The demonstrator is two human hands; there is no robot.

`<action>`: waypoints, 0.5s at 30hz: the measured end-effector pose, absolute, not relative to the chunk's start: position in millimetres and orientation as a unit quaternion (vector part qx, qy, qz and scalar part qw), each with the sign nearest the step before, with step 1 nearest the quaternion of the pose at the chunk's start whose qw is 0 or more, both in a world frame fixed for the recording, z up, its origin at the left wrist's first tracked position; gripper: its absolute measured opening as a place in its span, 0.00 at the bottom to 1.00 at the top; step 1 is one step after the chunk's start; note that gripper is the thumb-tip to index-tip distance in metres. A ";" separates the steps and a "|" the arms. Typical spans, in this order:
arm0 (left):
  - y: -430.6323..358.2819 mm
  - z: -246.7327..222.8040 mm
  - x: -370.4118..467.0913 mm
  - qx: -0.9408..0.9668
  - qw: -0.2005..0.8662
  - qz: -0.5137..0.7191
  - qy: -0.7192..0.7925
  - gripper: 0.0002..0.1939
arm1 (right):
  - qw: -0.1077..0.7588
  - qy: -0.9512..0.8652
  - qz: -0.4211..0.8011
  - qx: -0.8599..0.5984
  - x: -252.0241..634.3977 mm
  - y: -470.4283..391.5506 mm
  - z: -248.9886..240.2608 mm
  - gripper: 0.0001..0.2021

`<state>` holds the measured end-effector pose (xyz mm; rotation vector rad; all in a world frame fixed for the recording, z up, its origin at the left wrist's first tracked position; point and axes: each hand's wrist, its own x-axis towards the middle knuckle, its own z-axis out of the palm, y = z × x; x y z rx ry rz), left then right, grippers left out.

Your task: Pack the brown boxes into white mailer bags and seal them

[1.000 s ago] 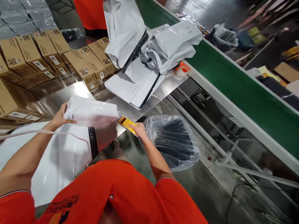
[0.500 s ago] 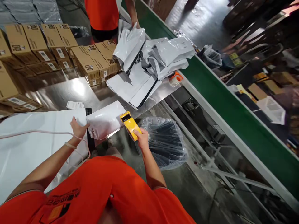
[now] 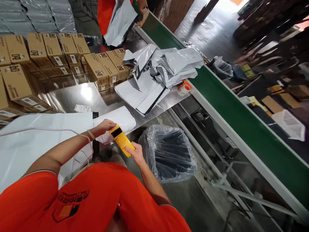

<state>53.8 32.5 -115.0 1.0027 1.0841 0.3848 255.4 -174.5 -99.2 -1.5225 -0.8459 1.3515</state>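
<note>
Brown cardboard boxes (image 3: pixel 18 80) stand in rows at my far left on the shiny metal table (image 3: pixel 101 101). In front of them lies a large white plastic sack (image 3: pixel 41 141), with a pale cable (image 3: pixel 48 129) running across it and a small printed slip (image 3: pixel 82 108) just beyond its edge. My left hand (image 3: pixel 106 125) reaches over the sack's dark strip, its fingers bent at the top end of the yellow device (image 3: pixel 124 143); I cannot tell whether they pinch it or only come close. Under and behind that hand, the white parcel (image 3: pixel 122 116) lies at the table's edge. The device tilts in front of the parcel, its dark window toward my left hand. My right hand (image 3: pixel 137 153) is closed around the lower end, thumb on the yellow face. Farther back, a co-worker in orange stands behind a hanging white bag (image 3: pixel 120 24). Flat white mailers (image 3: pixel 142 91) lie under crumpled bags (image 3: pixel 178 61). Right of my right hand is a plastic-lined bin (image 3: pixel 147 141), then an orange tape dispenser (image 3: pixel 185 87) beside the green conveyor belt (image 3: pixel 231 109).
</note>
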 end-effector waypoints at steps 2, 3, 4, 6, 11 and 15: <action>70.6 -115.2 52.1 0.470 0.663 0.212 0.543 0.17 | 0.445 -0.300 0.552 -0.638 261.1 -194.6 -97.9 0.31; 92.5 -114.9 50.6 0.479 0.616 0.238 0.578 0.17 | 0.442 -0.282 0.550 -0.650 265.1 -205.7 -98.4 0.32; 114.4 -114.9 48.9 0.490 0.568 0.261 0.608 0.18 | 0.440 -0.265 0.546 -0.662 269.2 -216.4 -99.9 0.32; 152.6 -117.6 45.9 0.506 0.517 0.271 0.635 0.19 | 0.438 -0.236 0.540 -0.679 275.8 -233.3 -105.6 0.33; 186.1 -147.9 51.4 0.557 0.481 0.234 0.636 0.19 | 0.453 -0.197 0.536 -0.685 272.5 -234.4 -136.9 0.29; 168.6 -182.3 62.3 0.578 0.474 0.147 0.648 0.18 | 0.453 -0.167 0.543 -0.687 264.1 -214.5 -175.6 0.30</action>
